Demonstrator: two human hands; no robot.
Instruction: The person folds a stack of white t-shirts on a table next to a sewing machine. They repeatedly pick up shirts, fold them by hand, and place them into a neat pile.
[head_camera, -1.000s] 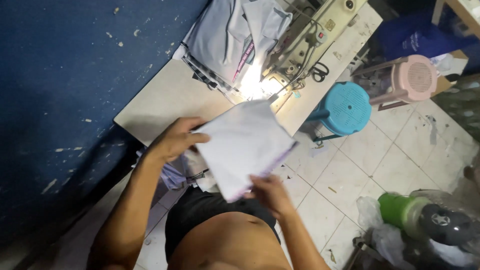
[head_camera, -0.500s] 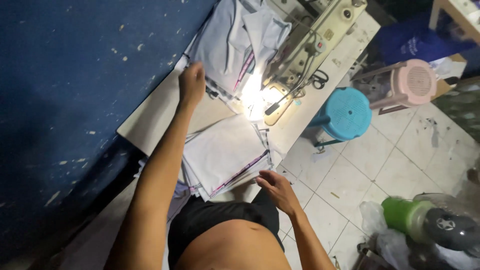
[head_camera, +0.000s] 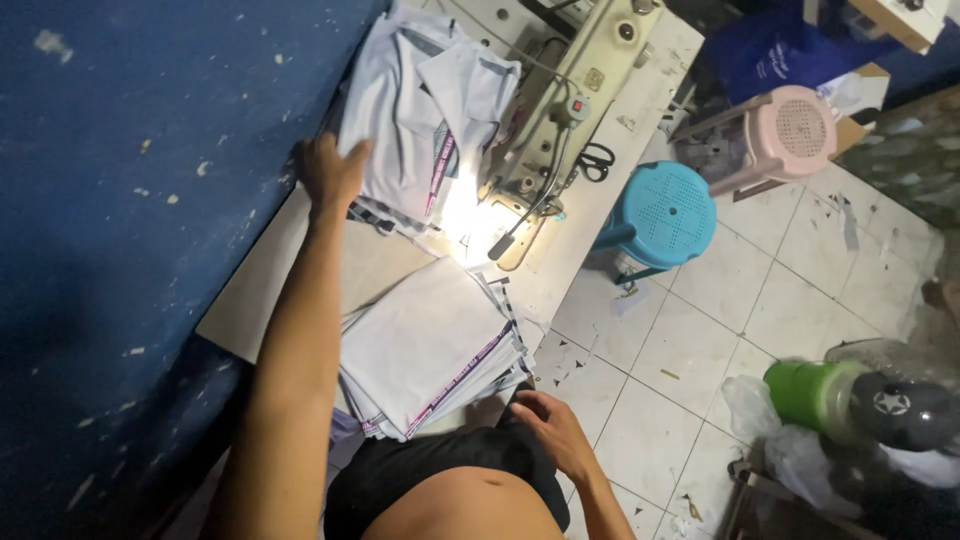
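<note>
The left hand (head_camera: 332, 172) reaches far forward along the blue wall (head_camera: 130, 200), fingers spread and laid flat on the near edge of a heap of pale grey cloth (head_camera: 420, 110) at the back of the desk (head_camera: 270, 300). The hand rests on the cloth rather than pinching it; whether any finger is hooked under an edge cannot be told. That heap lies just left of the sewing machine (head_camera: 560, 110), whose lamp throws a bright glare onto the desk below the needle.

The right hand (head_camera: 555, 430) hangs low, near the person's lap, just beyond the front edge of the desk. Its fingers are loosely curled and hold nothing — it sits close under the corner of a second pile, a stack (head_camera: 430, 345) of folded grey pieces with a purple stripe along one edge. The stack lies at the front of the desk, overhanging it a little, well apart from the heap at the back.

Black scissors (head_camera: 597, 160) lie on the desk to the right of the machine. On the tiled floor (head_camera: 690, 340) stand a blue stool (head_camera: 665, 215) and, behind it, a pink stool (head_camera: 790, 135) — the two just beside each other. A green-and-grey object (head_camera: 860, 400) lies at the lower right among plastic bags.
</note>
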